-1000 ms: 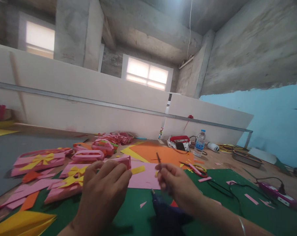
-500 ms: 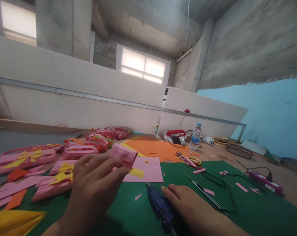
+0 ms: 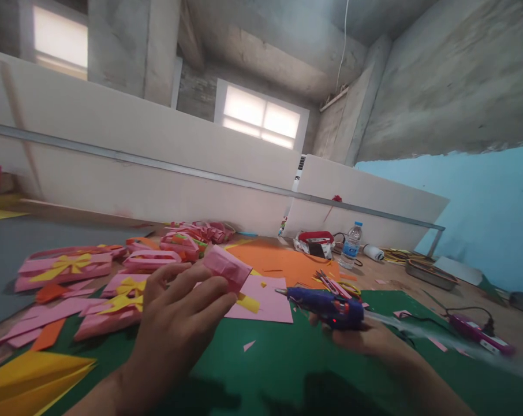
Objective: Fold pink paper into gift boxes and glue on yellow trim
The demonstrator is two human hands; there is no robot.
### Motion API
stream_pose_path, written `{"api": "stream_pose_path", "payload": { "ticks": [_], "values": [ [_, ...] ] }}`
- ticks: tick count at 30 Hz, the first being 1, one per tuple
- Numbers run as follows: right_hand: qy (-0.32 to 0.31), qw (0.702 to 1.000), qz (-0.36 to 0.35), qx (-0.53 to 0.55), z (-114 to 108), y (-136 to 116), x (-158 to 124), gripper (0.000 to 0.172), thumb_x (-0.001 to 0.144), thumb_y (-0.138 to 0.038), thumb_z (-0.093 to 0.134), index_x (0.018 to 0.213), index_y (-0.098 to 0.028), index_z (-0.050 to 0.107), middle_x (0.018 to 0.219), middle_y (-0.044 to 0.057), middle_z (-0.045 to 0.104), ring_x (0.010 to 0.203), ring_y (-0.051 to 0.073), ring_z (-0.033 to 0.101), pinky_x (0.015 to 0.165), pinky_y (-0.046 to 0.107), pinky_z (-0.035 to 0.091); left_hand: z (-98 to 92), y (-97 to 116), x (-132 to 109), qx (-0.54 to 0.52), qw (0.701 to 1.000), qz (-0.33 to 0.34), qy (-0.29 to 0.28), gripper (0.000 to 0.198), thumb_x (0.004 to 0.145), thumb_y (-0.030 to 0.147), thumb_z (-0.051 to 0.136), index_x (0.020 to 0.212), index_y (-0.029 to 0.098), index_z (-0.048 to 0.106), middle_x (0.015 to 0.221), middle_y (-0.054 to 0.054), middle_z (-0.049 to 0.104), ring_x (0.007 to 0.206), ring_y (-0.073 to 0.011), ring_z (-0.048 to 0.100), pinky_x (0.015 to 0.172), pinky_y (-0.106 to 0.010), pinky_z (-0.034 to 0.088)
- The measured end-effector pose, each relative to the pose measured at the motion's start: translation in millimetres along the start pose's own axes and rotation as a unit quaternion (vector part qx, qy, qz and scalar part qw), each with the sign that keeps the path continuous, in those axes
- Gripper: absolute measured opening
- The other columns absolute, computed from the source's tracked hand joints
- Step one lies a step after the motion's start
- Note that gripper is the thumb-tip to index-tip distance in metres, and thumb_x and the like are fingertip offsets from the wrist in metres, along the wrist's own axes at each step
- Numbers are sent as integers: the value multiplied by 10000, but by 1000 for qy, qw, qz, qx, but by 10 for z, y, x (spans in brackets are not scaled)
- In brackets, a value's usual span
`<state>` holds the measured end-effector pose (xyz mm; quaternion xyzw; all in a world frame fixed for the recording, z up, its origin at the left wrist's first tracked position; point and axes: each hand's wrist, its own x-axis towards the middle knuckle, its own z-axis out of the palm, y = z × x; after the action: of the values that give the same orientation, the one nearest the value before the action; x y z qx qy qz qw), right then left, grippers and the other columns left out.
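My left hand (image 3: pixel 187 318) grips a small folded pink paper piece (image 3: pixel 227 267), raised above the table left of centre. In my right hand (image 3: pixel 357 335) is a blue hot glue gun (image 3: pixel 326 306), its nozzle aimed left toward the pink piece but apart from it. A small red light glows on the gun's body. Beneath both hands spreads a green mat (image 3: pixel 279 364). A pink paper sheet (image 3: pixel 265 297) with a yellow strip (image 3: pixel 247 303) on it lies just beyond the left fingertips.
Pink paper bags with yellow bows (image 3: pixel 66 268) crowd the left side. Yellow folded paper (image 3: pixel 36 381) lies near left. Behind are an orange sheet (image 3: pixel 283 259), scissors (image 3: pixel 331 283), a water bottle (image 3: pixel 351 245) and a red-and-white pouch (image 3: pixel 313 242). A purple power strip (image 3: pixel 480 334) sits right.
My right hand has picked the glue gun up off the mat and turned its nozzle leftward. The left hand keeps hold of the pink paper. The view has shifted slightly left.
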<state>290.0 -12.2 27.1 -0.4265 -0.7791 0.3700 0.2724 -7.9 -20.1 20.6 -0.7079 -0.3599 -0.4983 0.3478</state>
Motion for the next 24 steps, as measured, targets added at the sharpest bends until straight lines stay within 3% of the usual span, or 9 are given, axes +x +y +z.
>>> {"api": "stream_pose_path", "payload": {
  "ticks": [4, 9, 13, 24],
  "values": [
    [-52, 997, 38, 50, 53, -1, -135, 393, 796, -487, 545, 1082, -233, 630, 980, 86, 624, 885, 240, 569, 802, 393, 433, -24, 14, -1, 5, 1000, 18, 4, 208, 827, 129, 533, 764, 295, 640, 743, 46, 707, 830, -195, 594, 859, -439, 337],
    [-20, 997, 67, 21, 135, -14, -127, 490, 769, -583, 530, 1070, -212, 637, 1036, 103, 596, 891, 238, 546, 809, 393, 425, -37, 15, -12, 9, 999, 38, 0, 200, 838, 132, 516, 795, 290, 629, 759, 45, 708, 818, -192, 592, 866, -445, 347],
    [-45, 995, 72, 51, 154, -116, -99, 546, 755, -618, 522, 1075, -187, 621, 981, 93, 579, 848, 206, 523, 752, 328, 431, -38, 16, -22, 16, 999, 38, 0, 195, 840, 130, 517, 799, 285, 629, 765, 46, 707, 839, -192, 587, 881, -448, 340],
    [-49, 996, 62, 47, 189, -177, -64, 464, 757, -588, 542, 987, -194, 629, 786, 34, 525, 665, 134, 427, 616, 264, 380, -47, 23, -34, 15, 999, 51, 7, 203, 848, 122, 506, 806, 282, 624, 770, 54, 704, 850, -183, 574, 881, -447, 340]
  ]
}}
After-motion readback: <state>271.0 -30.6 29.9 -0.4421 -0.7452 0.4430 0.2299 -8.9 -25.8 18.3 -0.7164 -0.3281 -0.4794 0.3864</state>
